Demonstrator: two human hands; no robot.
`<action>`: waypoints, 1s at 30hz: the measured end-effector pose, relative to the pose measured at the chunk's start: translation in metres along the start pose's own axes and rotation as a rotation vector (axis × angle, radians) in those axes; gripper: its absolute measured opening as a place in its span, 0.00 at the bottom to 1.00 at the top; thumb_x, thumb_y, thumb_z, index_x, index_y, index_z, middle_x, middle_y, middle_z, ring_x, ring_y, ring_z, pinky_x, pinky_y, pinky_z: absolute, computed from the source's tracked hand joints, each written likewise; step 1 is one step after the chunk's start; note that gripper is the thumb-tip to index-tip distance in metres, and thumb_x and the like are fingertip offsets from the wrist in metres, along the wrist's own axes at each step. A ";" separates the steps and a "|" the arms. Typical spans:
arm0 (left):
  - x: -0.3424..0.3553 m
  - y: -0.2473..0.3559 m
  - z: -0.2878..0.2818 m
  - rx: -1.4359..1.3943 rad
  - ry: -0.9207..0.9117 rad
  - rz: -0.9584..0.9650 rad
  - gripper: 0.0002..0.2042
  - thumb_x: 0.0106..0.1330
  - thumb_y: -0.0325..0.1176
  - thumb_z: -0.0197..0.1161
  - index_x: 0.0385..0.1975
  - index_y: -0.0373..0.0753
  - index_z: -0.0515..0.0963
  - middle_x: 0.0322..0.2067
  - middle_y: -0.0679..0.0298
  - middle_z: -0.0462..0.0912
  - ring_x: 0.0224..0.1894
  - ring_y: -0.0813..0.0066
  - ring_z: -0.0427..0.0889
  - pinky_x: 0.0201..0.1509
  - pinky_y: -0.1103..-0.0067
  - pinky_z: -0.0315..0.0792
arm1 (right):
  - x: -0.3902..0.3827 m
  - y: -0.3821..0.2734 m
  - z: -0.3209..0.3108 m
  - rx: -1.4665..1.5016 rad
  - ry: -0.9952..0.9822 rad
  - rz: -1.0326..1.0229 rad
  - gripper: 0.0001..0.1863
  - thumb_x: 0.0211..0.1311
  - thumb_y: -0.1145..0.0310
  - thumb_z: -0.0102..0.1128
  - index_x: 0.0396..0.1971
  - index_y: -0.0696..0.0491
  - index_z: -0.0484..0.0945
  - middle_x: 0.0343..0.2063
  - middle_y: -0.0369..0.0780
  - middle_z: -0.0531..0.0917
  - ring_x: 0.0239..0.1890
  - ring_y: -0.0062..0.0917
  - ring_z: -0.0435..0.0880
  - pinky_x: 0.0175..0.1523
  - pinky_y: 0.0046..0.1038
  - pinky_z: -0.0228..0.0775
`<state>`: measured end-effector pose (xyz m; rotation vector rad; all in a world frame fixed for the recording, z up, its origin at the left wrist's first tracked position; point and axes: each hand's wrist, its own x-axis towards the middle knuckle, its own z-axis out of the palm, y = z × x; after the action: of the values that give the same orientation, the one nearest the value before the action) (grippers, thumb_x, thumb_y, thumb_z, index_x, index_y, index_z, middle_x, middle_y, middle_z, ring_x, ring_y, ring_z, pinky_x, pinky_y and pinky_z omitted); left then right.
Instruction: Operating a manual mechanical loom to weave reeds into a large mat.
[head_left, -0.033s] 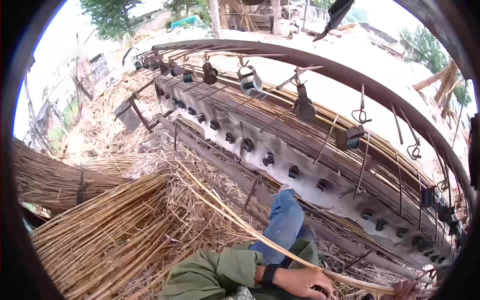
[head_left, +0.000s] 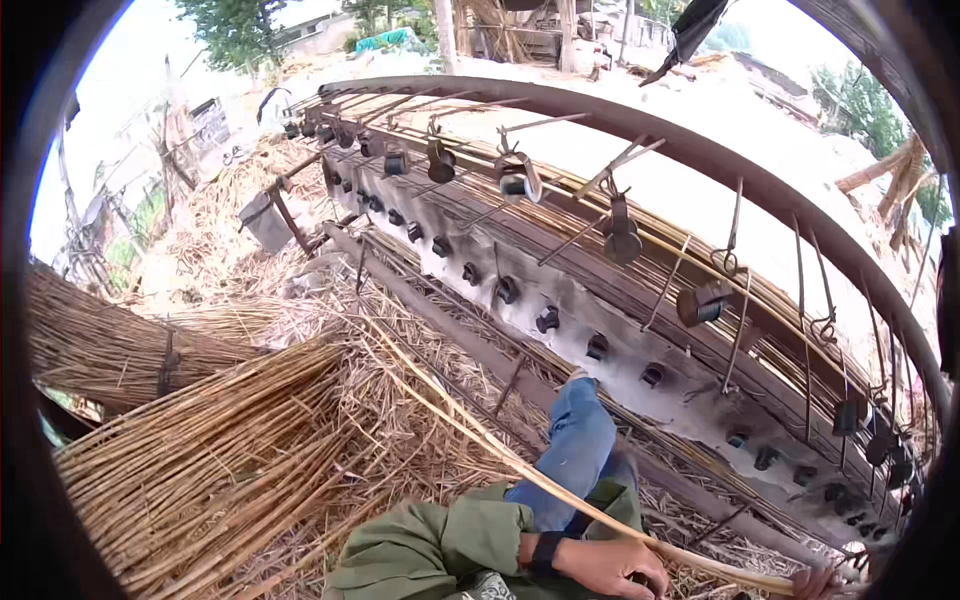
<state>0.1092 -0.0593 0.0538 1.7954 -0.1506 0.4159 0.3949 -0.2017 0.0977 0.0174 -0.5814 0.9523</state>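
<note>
My left hand (head_left: 612, 566), with a dark band at the wrist, lies at the lower middle beside a long bunch of pale reeds (head_left: 545, 480). Its fingers are curled; what they hold is hidden. At the lower right my right hand (head_left: 812, 580), partly cut off, is wrapped round the thick end of these reeds. They stretch up leftward across the straw, past my blue-trousered leg (head_left: 560, 460). Beyond stands a long metal frame (head_left: 650, 135) with hanging spool-like weights (head_left: 620, 238) and a pale beam (head_left: 625, 355) bearing a row of dark fittings.
A pile of cut reeds (head_left: 200, 460) lies at the left, below a tied bundle (head_left: 120, 330). Loose straw (head_left: 390, 430) covers the ground around me. A hanging grey box (head_left: 262, 220) is at the frame's far left. Posts (head_left: 443, 35), trees and low buildings stand behind.
The whole view has shifted slightly, so the frame and weights appear a little lower and farther right. My hands and the reeds are in nearly the same places.
</note>
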 end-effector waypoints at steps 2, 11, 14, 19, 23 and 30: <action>-0.006 -0.014 0.005 -0.032 -0.015 -0.069 0.11 0.66 0.36 0.53 0.35 0.35 0.76 0.37 0.57 0.79 0.36 0.63 0.77 0.44 0.70 0.72 | 0.000 -0.006 0.005 -0.412 0.356 -0.359 0.17 0.65 0.57 0.46 0.20 0.50 0.68 0.12 0.33 0.62 0.14 0.16 0.55 0.24 0.22 0.52; -0.051 -0.079 -0.011 -1.198 0.353 -0.449 0.17 0.69 0.42 0.49 0.49 0.37 0.70 0.41 0.67 0.77 0.36 0.83 0.74 0.36 0.86 0.70 | 0.025 -0.034 -0.011 -0.437 0.219 -0.335 0.13 0.66 0.62 0.46 0.23 0.50 0.71 0.14 0.32 0.59 0.15 0.17 0.53 0.22 0.23 0.49; -0.053 -0.086 -0.020 -1.281 0.586 -0.477 0.16 0.68 0.42 0.50 0.45 0.35 0.72 0.38 0.65 0.78 0.34 0.82 0.75 0.33 0.87 0.70 | 0.027 -0.025 -0.027 -0.261 0.285 -0.307 0.14 0.66 0.60 0.47 0.22 0.51 0.70 0.14 0.32 0.58 0.15 0.18 0.53 0.22 0.23 0.49; -0.051 -0.087 -0.035 -1.204 0.644 -0.666 0.15 0.68 0.42 0.49 0.36 0.35 0.75 0.27 0.63 0.80 0.25 0.81 0.77 0.23 0.87 0.70 | 0.033 -0.012 -0.050 -0.150 0.278 -0.245 0.18 0.66 0.55 0.46 0.21 0.52 0.68 0.11 0.33 0.57 0.15 0.19 0.54 0.24 0.25 0.53; -0.059 -0.078 -0.045 -0.876 0.962 -0.582 0.17 0.69 0.41 0.45 0.36 0.33 0.76 0.29 0.62 0.80 0.27 0.80 0.76 0.30 0.85 0.71 | 0.034 -0.010 -0.058 -0.058 0.364 -0.218 0.21 0.65 0.53 0.45 0.17 0.50 0.63 0.10 0.34 0.58 0.15 0.20 0.55 0.26 0.27 0.56; -0.065 -0.061 -0.040 -1.031 0.650 -0.653 0.20 0.69 0.47 0.47 0.34 0.32 0.75 0.27 0.60 0.79 0.25 0.79 0.78 0.28 0.86 0.72 | 0.029 -0.010 -0.054 0.033 0.185 -0.148 0.20 0.64 0.53 0.47 0.18 0.50 0.61 0.12 0.33 0.61 0.17 0.20 0.57 0.30 0.27 0.55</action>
<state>0.0607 -0.0122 -0.0167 0.5714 0.5755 0.3272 0.4401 -0.1713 0.0675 0.0020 -0.3880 0.8095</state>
